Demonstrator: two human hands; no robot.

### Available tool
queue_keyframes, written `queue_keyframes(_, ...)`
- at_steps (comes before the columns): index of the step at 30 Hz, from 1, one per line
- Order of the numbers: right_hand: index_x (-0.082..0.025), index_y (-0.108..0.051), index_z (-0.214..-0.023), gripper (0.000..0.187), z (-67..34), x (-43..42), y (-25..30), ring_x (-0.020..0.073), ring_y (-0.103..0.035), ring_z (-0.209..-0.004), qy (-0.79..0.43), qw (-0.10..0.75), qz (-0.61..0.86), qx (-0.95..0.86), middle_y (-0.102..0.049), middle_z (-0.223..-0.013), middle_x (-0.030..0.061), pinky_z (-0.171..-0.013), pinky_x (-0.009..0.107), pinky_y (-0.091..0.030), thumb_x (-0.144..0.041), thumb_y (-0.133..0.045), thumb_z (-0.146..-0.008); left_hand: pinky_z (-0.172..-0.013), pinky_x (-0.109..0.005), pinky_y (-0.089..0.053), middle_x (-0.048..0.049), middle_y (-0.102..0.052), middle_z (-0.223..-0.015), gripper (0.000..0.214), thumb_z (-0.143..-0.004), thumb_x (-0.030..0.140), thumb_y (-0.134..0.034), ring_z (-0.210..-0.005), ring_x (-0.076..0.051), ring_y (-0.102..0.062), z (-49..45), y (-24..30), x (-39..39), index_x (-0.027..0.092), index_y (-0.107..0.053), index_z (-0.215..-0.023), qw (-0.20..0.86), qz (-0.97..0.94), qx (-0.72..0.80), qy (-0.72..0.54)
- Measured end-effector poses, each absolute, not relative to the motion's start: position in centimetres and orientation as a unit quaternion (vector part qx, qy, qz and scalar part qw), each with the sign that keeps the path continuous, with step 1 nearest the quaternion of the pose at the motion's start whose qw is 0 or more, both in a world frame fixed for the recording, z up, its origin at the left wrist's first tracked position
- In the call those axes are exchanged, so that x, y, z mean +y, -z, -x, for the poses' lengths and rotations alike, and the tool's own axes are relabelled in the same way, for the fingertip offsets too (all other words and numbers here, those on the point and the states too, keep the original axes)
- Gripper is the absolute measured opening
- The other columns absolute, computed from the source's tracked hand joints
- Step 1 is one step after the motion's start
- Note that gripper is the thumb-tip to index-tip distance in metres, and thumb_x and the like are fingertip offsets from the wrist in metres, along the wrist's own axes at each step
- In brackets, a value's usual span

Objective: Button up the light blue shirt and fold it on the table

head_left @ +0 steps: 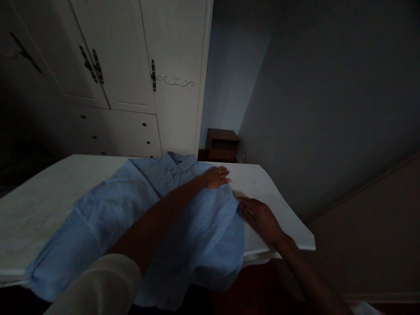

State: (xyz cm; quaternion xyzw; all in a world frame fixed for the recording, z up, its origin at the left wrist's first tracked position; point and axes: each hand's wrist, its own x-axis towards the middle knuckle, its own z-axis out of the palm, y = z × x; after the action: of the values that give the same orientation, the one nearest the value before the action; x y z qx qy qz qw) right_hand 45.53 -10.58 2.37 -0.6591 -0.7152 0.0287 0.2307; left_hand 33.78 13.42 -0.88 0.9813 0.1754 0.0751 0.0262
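Observation:
A light blue button-collar shirt (197, 223) lies spread on a white table (262, 183), its collar toward the far edge and its lower part hanging over the near edge. My left hand (215, 176) rests flat on the shirt near the shoulder on the right, fingers stretched out. At the shirt's right edge, my right hand (260, 216) has its fingers curled and closed on the blue cloth; the fingertips are partly hidden. One sleeve (72, 245) stretches toward the near left corner of the table.
Behind the table stands a white wardrobe (179, 113) with dark handles and drawers. A small brown cabinet (223, 144) sits beyond the far edge, beside a grey wall (315, 109) on the right. The room is dim.

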Motion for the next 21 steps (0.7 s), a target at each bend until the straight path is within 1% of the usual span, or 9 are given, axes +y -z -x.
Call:
queue_keyframes(2, -0.017, -0.063, -0.123, 0.036, -45.8, -10.0, -2.4, 0.0222, -0.069, -0.087, -0.055, 0.27, 0.681, -0.678, -0.072, -0.101, 0.01, -0.08, 0.035, -0.054, -0.022, -0.053, -0.089, -0.116, -0.037, -0.03, -0.007, -0.046, -0.151, 0.054, -0.1, 0.049, -0.027, -0.144, -0.021, -0.035, -33.5, 0.5, 13.0, 0.023, -0.045, -0.144, -0.014, -0.979, 0.175, -0.105)
queue_keyframes(3, -0.016, -0.063, -0.122, 0.038, -45.9, -9.8, -2.3, 0.0221, -0.068, -0.086, -0.065, 0.278, 0.685, -0.67, -0.072, -0.101, 0.0102, -0.079, 0.035, -0.054, -0.023, -0.056, -0.086, -0.115, -0.036, -0.032, -0.0093, -0.048, -0.149, 0.053, -0.1, 0.048, -0.029, -0.143, -0.021, -0.037, -33.3, 0.1, 12.6, 0.02, -0.048, -0.141, -0.034, -0.977, 0.176, -0.119)
queue_keyframes(5, -0.015, -0.066, -0.115, 0.034, -46.0, -9.3, -1.9, 0.022, -0.067, -0.085, -0.076, 0.279, 0.684, -0.669, -0.07, -0.099, 0.0103, -0.079, 0.034, -0.053, -0.025, -0.06, -0.083, -0.112, -0.038, -0.035, -0.014, -0.051, -0.146, 0.049, -0.1, 0.043, -0.033, -0.14, -0.024, -0.041, -33.0, -0.8, 11.8, 0.014, -0.053, -0.134, -0.064, -0.971, 0.185, -0.139)
queue_keyframes(7, -0.016, -0.069, -0.102, 0.023, -45.9, -9.0, -1.6, 0.0215, -0.066, -0.085, -0.078, 0.276, 0.684, -0.67, -0.069, -0.094, 0.0087, -0.079, 0.033, -0.051, -0.027, -0.059, -0.084, -0.109, -0.042, -0.038, -0.0161, -0.053, -0.143, 0.042, -0.1, 0.036, -0.034, -0.135, -0.026, -0.046, -32.6, -2.0, 10.8, 0.013, -0.058, -0.126, -0.083, -0.965, 0.196, -0.155)
queue_keyframes(9, -0.018, -0.07, -0.092, 0.017, -45.5, -8.8, -1.5, 0.0206, -0.065, -0.081, -0.072, 0.274, 0.694, -0.662, -0.068, -0.088, 0.0068, -0.077, 0.031, -0.05, -0.028, -0.058, -0.086, -0.102, -0.042, -0.044, -0.0151, -0.059, -0.134, 0.039, -0.101, 0.033, -0.032, -0.126, -0.025, -0.054, -32.3, -3.0, 9.5, 0.014, -0.061, -0.118, -0.086, -0.959, 0.21, -0.17)
queue_keyframes(12, -0.019, -0.069, -0.085, 0.015, -45.1, -8.7, -1.5, 0.0197, -0.064, -0.078, -0.061, 0.264, 0.71, -0.65, -0.068, -0.086, 0.0058, -0.074, 0.03, -0.048, -0.029, -0.058, -0.086, -0.095, -0.037, -0.049, -0.011, -0.067, -0.122, 0.042, -0.102, 0.039, -0.03, -0.113, -0.022, -0.062, -31.8, -3.6, 7.9, 0.016, -0.063, -0.114, -0.05, -0.966, 0.199, -0.156)
queue_keyframes(14, -0.018, -0.069, -0.084, 0.015, -45.0, -8.8, -1.5, 0.0196, -0.063, -0.078, -0.055, 0.254, 0.715, -0.649, -0.067, -0.085, 0.0061, -0.074, 0.029, -0.047, -0.029, -0.059, -0.086, -0.097, -0.037, -0.049, -0.0101, -0.066, -0.124, 0.044, -0.101, 0.043, -0.03, -0.115, -0.022, -0.062, -31.5, -3.1, 7.1, 0.017, -0.064, -0.114, -0.024, -0.977, 0.172, -0.127)
queue_keyframes(17, -0.018, -0.069, -0.085, 0.016, -45.2, -9.2, -1.5, 0.0191, -0.063, -0.077, -0.049, 0.247, 0.719, -0.647, -0.068, -0.085, 0.0064, -0.073, 0.029, -0.047, -0.028, -0.058, -0.086, -0.103, -0.039, -0.046, -0.0112, -0.061, -0.134, 0.046, -0.101, 0.045, -0.031, -0.127, -0.023, -0.054, -31.0, -1.7, 6.6, 0.017, -0.063, -0.119, -0.007, -0.983, 0.155, -0.093)
queue_keyframes(21, -0.018, -0.07, -0.082, 0.024, -45.6, -10.0, -1.5, 0.0191, -0.064, -0.076, -0.045, 0.258, 0.714, -0.649, -0.069, -0.085, 0.0068, -0.073, 0.029, -0.047, -0.031, -0.051, -0.09, -0.113, -0.042, -0.036, -0.0113, -0.047, -0.149, 0.054, -0.101, 0.05, -0.027, -0.141, -0.023, -0.04, -30.4, 0.1, 6.8, 0.018, -0.052, -0.136, 0.003, -0.981, 0.174, -0.085)
